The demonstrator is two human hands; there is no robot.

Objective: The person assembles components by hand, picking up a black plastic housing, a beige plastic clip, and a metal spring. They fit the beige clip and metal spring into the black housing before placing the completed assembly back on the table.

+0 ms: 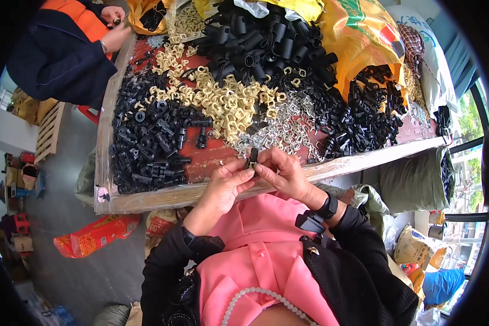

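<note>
A small black plastic part point(252, 156) is pinched between the fingertips of my left hand point(226, 186) and my right hand point(286, 173), just above the table's near edge. Both hands are closed around it, so its lower end is partly hidden. Beyond my fingers lies a heap of silver metal clips point(290, 126). A pile of cream-coloured plastic clips point(231, 103) sits behind them. To the left spreads a heap of black plastic fittings point(152, 138); another pile of small black parts point(358, 122) lies to the right.
A heap of black tubular parts point(261, 43) covers the table's far middle. Yellow bags point(358, 41) stand at the far right. The table has a wrapped wooden rim point(146, 201). Another person's hands point(114, 35) work at the far left. A red bag point(98, 234) lies on the floor.
</note>
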